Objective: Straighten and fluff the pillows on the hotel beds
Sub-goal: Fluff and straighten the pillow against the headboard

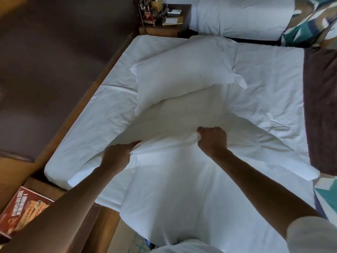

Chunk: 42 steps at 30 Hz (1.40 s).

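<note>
A white pillow [171, 189] is lifted in front of me above the near bed [102, 114]. My left hand [118, 156] grips its upper edge on the left, fingers curled into the fabric. My right hand [212, 139] clenches a bunch of the same edge further right. The pillow's top bulges away from me and its case hangs down toward my body. A second white pillow [182, 73] lies flat on the sheet beyond, near the headboard end.
A padded brown headboard [54, 70] runs along the left. A wooden nightstand [160, 30] with small items stands between the beds. The second bed [240, 17] lies beyond. A brown throw [321, 106] and patterned runner [310, 21] lie right. A red box [23, 214] sits lower left.
</note>
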Tool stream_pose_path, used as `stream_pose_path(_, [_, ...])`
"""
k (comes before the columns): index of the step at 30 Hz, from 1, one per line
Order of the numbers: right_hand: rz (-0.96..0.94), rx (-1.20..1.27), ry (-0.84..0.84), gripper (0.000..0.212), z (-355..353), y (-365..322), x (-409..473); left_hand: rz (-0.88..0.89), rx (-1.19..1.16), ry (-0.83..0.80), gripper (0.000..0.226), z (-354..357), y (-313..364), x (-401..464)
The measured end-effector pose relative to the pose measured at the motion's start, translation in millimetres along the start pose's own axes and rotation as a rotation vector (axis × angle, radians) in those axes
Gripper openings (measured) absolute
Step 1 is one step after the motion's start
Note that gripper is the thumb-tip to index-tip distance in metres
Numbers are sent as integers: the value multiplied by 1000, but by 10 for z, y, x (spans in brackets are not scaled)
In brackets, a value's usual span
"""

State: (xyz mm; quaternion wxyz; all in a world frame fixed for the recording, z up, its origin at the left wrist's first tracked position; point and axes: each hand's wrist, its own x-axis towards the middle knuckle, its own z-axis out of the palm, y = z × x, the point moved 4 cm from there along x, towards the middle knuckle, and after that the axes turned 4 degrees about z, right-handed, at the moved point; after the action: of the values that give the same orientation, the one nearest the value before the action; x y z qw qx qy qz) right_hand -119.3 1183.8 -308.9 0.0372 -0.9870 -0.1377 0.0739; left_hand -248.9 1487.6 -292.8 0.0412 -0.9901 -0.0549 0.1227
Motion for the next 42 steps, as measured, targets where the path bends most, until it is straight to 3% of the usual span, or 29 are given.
stream_pose_path(4, [-25, 29, 30, 30, -291, 124, 209, 110, 8, 5, 56, -318, -72, 88])
stream_pose_path(9, [-17, 125, -71, 10, -309, 122, 352, 196, 50, -90, 49, -380, -215, 98])
stream_pose_path(11, [-2, 146, -105, 27, -201, 52, 361, 161, -1, -134, 49, -287, -193, 54])
stream_pose_path(14, [36, 190, -87, 51, -71, -3, 365, 70, -119, -47, 53, -233, -235, -18])
stream_pose_path(19, [61, 165, -69, 47, -39, -17, 431, -49, -159, 14, 71, -254, -468, -83])
stream_pose_path(25, [-44, 59, -50, 51, -107, -32, 340, -110, -211, 20, 89, -149, -638, -246])
stream_pose_path(34, [100, 93, 141, 58, -63, 259, -272, -127, -221, 5, 66, -15, -696, -259])
stream_pose_path(42, [209, 115, 137, 61, 62, -52, -648, -83, -207, -2, 65, 240, -892, -342])
